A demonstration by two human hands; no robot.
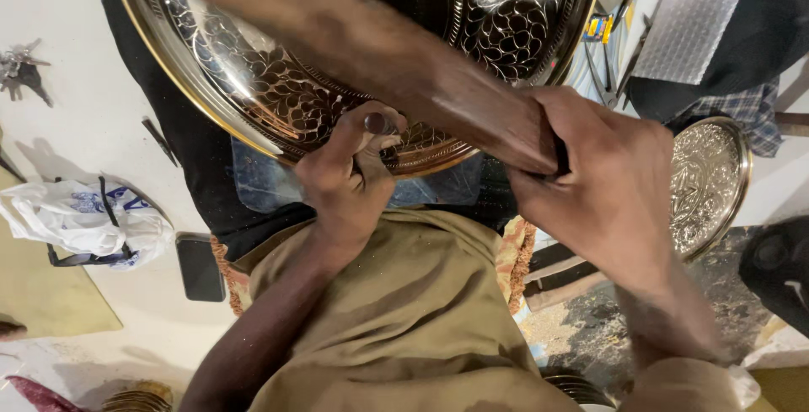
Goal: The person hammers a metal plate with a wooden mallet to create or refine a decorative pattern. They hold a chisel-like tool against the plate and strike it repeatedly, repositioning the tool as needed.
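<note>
The person's left hand (pixel 350 178) is clenched around a slim metal punch (pixel 377 123), thumb and fingers wrapped tight so only its rounded top shows above the fist. The fist sits on the near rim of a large round engraved brass tray (pixel 278 100) — dark, with leaf and floral patterns — which lies tilted over a black cloth (pixel 198 176) on the person's lap. The right hand (pixel 602 180) grips the end of a long wooden mallet (pixel 379 50); its wrist is bent inward and the blurred shaft slants up and left across the tray. A smaller embossed silver-coloured plate (pixel 708 180) rests at the right, just beyond that hand. A white plastic bag (pixel 80 218) and a dark phone (pixel 200 266) lie at the left.
</note>
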